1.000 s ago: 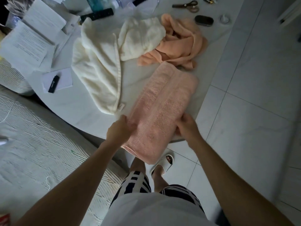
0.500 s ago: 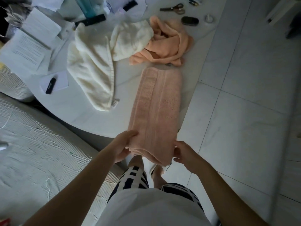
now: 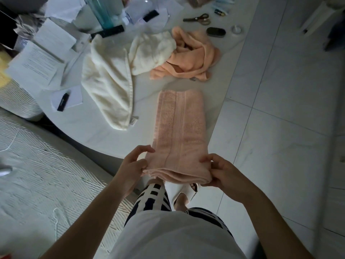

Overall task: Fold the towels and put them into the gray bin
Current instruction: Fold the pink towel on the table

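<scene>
I have the pink towel (image 3: pixel 180 131) folded into a long strip on the white tabletop (image 3: pixel 97 131), its near end hanging past the edge toward me. My left hand (image 3: pixel 133 166) pinches the near left corner, thumb on top and fingers curled under the layers. My right hand (image 3: pixel 222 171) grips the near right corner the same way, fingers wrapped round the stacked folds. Beyond the strip lie a crumpled cream towel (image 3: pixel 112 86) and, just right of it and touching it, a bunched peach towel (image 3: pixel 192 60), both unfolded. Farther back I see scissors (image 3: pixel 198 18), a dark oval case (image 3: pixel 216 32) and loose papers (image 3: pixel 37 62) at the left. I cannot see the gray bin
</scene>
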Demonstrator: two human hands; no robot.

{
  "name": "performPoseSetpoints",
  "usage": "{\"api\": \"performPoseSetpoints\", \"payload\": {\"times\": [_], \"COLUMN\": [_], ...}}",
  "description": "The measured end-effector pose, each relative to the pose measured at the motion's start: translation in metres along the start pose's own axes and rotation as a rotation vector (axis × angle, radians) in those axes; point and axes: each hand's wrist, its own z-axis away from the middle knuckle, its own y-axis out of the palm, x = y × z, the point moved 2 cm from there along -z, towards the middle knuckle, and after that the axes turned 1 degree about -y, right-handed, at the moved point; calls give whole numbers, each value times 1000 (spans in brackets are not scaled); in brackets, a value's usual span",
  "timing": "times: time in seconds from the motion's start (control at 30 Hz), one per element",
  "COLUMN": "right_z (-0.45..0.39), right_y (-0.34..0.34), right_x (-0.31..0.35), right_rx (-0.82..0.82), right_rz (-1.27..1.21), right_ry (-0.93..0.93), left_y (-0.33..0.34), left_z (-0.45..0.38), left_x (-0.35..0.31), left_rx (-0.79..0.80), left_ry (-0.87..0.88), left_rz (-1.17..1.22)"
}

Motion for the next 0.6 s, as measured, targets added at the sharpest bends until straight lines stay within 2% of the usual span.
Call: {"api": "performPoseSetpoints", "payload": {"times": [0.13, 0.2, 0.3, 0.4, 0.5, 0.6], "right_z": [-10, -18, -35, -64, -97, -132], "right_y": [-7, -6, 6, 6, -6, -15], "right_x": [14, 22, 41, 61, 87, 111], "right_rx": [101, 66, -128, -347, -490, -627], "right_rz": [-90, 94, 428, 607, 649, 605], "right_ry": [-115, -204, -370, -458, -372, -279], "left_y": [0, 0, 4, 6, 2, 5], "left_z": [-8, -19, -38, -62, -92, -127], "left_x": [-17, -22, -28, -43, -70, -97], "left_rx": [58, 61, 35, -66, -189, -233], "left_ry": [218, 265, 339, 348, 363, 434], "left_rz": [-53, -242, -549, -611, -572, -617]}}
